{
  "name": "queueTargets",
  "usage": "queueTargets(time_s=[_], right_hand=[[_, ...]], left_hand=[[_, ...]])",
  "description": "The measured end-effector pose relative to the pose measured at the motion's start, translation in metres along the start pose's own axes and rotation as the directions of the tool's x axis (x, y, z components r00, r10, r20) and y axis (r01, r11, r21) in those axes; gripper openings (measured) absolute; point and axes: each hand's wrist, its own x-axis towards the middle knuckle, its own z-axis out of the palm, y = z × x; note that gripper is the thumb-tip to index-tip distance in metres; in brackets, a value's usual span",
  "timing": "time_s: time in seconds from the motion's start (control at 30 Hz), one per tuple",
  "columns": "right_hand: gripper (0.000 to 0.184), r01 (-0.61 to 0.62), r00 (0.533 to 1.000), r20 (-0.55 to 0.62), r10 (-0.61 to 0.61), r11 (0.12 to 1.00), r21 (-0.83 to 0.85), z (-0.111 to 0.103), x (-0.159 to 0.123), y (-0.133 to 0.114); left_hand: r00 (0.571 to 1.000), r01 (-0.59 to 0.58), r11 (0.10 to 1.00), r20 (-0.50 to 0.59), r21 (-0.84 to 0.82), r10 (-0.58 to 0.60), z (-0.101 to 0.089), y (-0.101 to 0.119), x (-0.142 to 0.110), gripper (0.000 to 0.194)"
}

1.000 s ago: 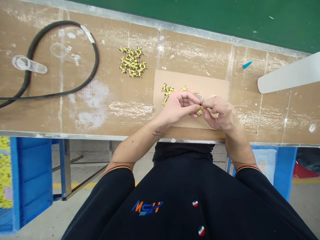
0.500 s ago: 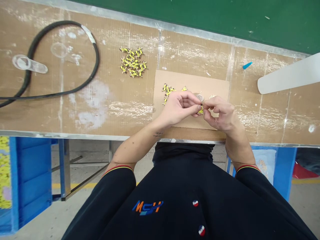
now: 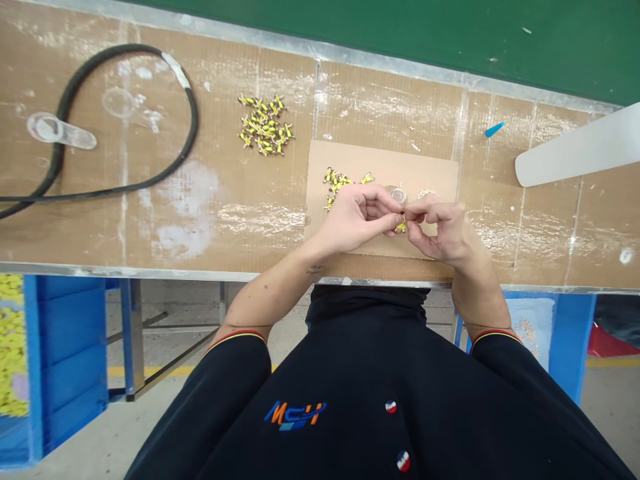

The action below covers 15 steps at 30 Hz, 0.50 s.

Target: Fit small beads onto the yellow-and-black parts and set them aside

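Observation:
My left hand (image 3: 356, 219) and my right hand (image 3: 443, 228) meet over a small cardboard sheet (image 3: 430, 175) on the bench. Both are pinched on one tiny yellow part (image 3: 401, 227) held between their fingertips. A small clear round piece (image 3: 399, 195) lies just beyond my fingers. Several loose yellow parts (image 3: 340, 181) lie on the sheet by my left hand. A few pale small bits (image 3: 426, 193) lie above my right hand. Farther left a bigger heap of yellow parts (image 3: 265, 124) lies on the bench.
A black cable loop (image 3: 125, 113) and a clear plastic scoop (image 3: 57, 130) lie at the left. A white blade-like panel (image 3: 580, 150) and a small blue piece (image 3: 495, 129) are at the right. Blue bins (image 3: 60, 353) with yellow parts stand below the bench's front edge.
My right fingers have curled a little more over the yellow part; both hands stay in the same spot.

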Motion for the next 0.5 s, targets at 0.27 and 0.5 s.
queueTargets(time_s=[0.27, 0.5], right_hand=[[0.038, -0.063, 0.998, 0.003, 0.063, 0.994, -0.090, 0.0028, -0.0021, -0.0043], [0.035, -0.083, 0.994, -0.063, 0.094, 0.985, 0.154, -0.0008, 0.0010, -0.0038]], left_hand=[[0.995, 0.101, 0.990, 0.012, -0.095, -0.100, -0.0010, -0.0013, 0.0040, 0.046], [0.998, -0.061, 0.998, -0.001, -0.034, 0.061, 0.0014, -0.0016, 0.0017, 0.043]])
